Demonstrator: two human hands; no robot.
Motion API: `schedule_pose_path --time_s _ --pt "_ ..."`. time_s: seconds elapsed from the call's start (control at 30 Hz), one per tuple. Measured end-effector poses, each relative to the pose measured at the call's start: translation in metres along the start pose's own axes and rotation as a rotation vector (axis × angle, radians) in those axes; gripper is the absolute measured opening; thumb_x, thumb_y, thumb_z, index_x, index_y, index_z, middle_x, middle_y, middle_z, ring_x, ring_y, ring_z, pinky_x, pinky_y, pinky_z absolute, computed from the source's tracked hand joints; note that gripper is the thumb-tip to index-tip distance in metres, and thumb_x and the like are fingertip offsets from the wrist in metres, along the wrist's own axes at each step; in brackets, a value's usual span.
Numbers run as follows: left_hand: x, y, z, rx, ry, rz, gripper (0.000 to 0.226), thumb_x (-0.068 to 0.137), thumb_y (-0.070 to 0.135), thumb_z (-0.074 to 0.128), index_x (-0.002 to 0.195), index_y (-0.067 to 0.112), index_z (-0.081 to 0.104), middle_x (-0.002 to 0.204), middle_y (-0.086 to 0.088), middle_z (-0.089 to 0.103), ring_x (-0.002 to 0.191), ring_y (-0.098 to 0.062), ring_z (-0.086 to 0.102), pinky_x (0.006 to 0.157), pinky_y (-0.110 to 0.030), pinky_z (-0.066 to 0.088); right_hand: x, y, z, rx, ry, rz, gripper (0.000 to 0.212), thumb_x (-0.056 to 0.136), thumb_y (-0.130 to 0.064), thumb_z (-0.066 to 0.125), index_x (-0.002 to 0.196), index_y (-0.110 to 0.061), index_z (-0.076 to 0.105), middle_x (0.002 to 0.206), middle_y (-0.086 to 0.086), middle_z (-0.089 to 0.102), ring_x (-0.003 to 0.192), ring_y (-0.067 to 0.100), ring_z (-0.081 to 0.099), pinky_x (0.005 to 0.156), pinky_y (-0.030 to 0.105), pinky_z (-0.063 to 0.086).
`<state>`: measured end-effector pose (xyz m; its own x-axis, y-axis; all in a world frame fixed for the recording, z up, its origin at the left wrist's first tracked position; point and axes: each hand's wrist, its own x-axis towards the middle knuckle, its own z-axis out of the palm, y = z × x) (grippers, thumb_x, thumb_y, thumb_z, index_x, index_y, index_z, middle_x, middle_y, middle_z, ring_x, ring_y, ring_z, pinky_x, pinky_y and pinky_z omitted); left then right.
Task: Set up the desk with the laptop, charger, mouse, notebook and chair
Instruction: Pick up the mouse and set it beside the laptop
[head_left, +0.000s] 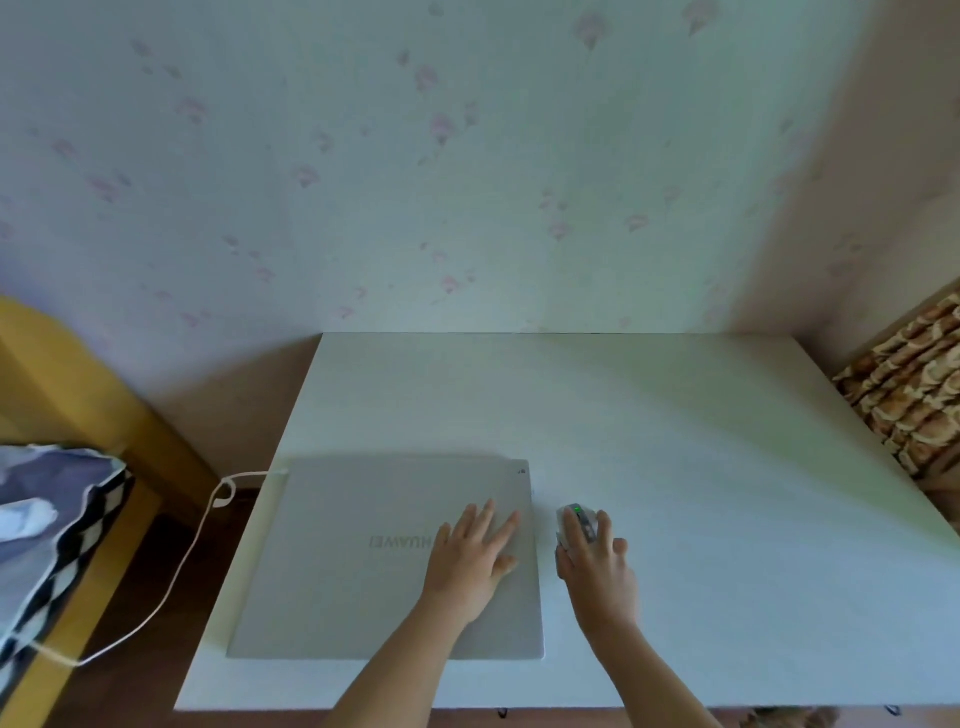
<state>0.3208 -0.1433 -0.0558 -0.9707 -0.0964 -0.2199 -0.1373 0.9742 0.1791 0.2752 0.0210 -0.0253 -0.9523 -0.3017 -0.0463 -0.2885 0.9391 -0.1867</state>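
The closed laptop (384, 558) lies on the near left part of the surface (675, 441). The mouse (577, 525) sits just beside its right edge. A charger cable (176, 577) runs from the laptop's far left corner off the surface's left side toward the bed (57, 519).

The far half and the right side of the worktop (701, 441) are left bare, so open passage is offered there. The near left part is taken up by a closed laptop (363, 561), with the left hand (475, 556) laid flat on it. Just beside its right edge, a mouse (576, 525) is covered by the right hand (595, 569). A white cable (176, 571) hangs off the left edge.
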Motion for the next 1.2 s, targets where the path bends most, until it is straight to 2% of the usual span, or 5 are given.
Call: schedule_pose_path --time_s 0.33,0.5,0.67,0.87,1.2 --pt "0.009 -0.007 -0.008 -0.033 -0.028 0.033 0.051 0.096 0.040 0.046 0.145 0.039 0.029 0.160 0.001 0.011 0.146 -0.024 0.009 0.111 -0.050 0.025 0.012 0.007 0.017 -0.024 -0.009 -0.015 0.058 0.049 -0.015 0.092 0.101 -0.006 0.069 0.091 0.026 0.061 0.051 0.038 0.056 0.025 0.034 0.042" --pt "0.011 -0.011 -0.009 -0.013 -0.038 0.052 0.053 0.095 0.045 0.046 0.145 0.039 0.029 0.159 0.000 0.012 0.145 -0.026 0.012 0.109 -0.050 0.030 0.014 0.007 0.019 -0.055 -0.083 0.054 0.054 0.085 -0.035 0.065 0.132 -0.016 0.049 0.123 0.019 0.051 0.086 0.037 0.059 0.052 0.038 0.053" --pt "0.010 -0.013 -0.008 0.005 -0.050 0.065 0.053 0.095 0.047 0.043 0.145 0.039 0.026 0.159 -0.001 0.011 0.145 -0.027 0.012 0.108 -0.049 0.029 0.015 0.009 0.016 -0.039 -0.121 0.063 0.056 0.093 -0.049 0.043 0.142 -0.027 0.026 0.139 0.007 0.034 0.112 0.029 0.050 0.075 0.035 0.052" --pt "0.003 -0.005 -0.039 0.022 0.058 0.117 0.050 0.093 0.035 0.052 0.141 0.027 0.040 0.152 -0.004 0.031 0.140 -0.021 0.025 0.106 -0.040 0.029 0.011 0.008 -0.022 0.086 -0.059 0.056 0.046 0.092 -0.035 0.045 0.136 -0.024 0.042 0.145 0.002 0.040 0.128 0.024 0.042 0.100 0.034 0.039" --pt "-0.037 0.065 -0.146 -0.032 0.240 0.228 0.035 0.096 0.038 0.046 0.128 0.028 0.054 0.132 0.008 0.057 0.122 -0.014 0.050 0.091 -0.032 0.038 -0.050 0.037 -0.137 0.248 0.141 0.010 0.034 0.091 -0.041 0.052 0.122 -0.028 0.059 0.125 -0.009 0.062 0.116 0.015 0.054 0.092 0.029 0.042"
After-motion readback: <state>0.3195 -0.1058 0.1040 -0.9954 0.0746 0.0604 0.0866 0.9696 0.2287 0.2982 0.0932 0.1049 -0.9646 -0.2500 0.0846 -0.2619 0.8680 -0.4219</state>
